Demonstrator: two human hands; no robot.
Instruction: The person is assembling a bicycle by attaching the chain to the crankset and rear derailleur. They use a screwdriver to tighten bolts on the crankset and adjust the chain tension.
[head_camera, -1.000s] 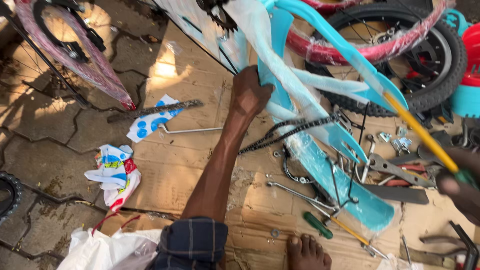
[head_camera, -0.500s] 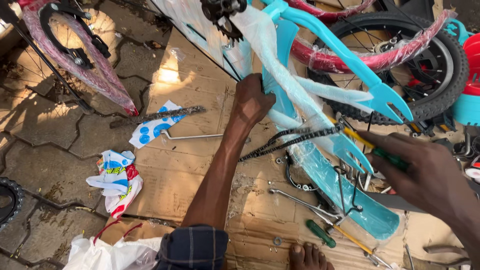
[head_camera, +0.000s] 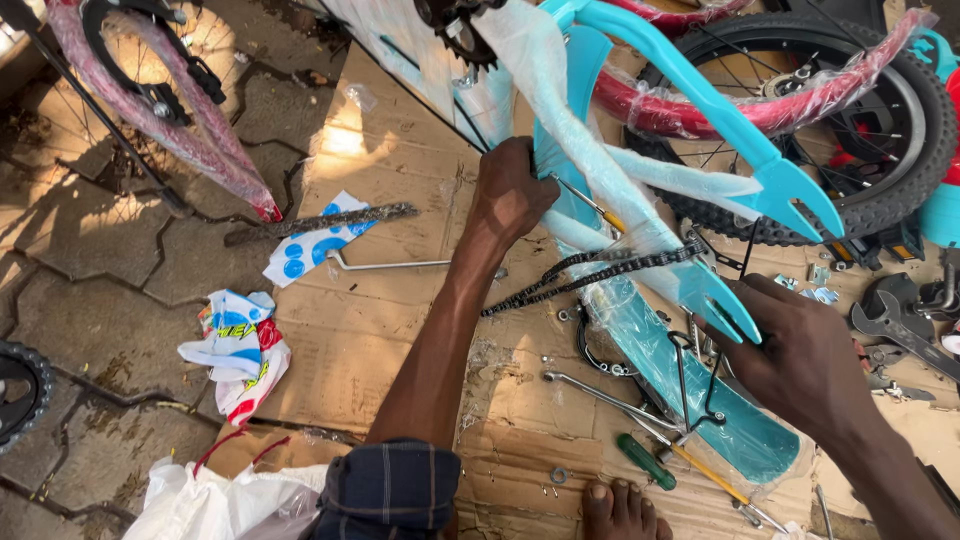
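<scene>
Turquoise bicycle frame (head_camera: 690, 110) held over flattened cardboard (head_camera: 400, 320).
The wrapped frame tube is gripped by the left hand (head_camera: 512, 192); the rear fork end is pinched by the right hand (head_camera: 800, 355). A chain (head_camera: 590, 275) hangs between; wrenches (head_camera: 905, 335) and a green screwdriver (head_camera: 648, 462) are scattered below.

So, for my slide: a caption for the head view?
Left hand grips turquoise bicycle frame; right hand at its rear fork end.

Turquoise bicycle frame (head_camera: 640, 130) and black chain (head_camera: 590, 272)
Plastic-wrapped frame lies upturned, rear fork ends pointing toward four o'clock; chain hangs slack from it, trailing toward eight o'clock over cardboard (head_camera: 380, 300).
</scene>
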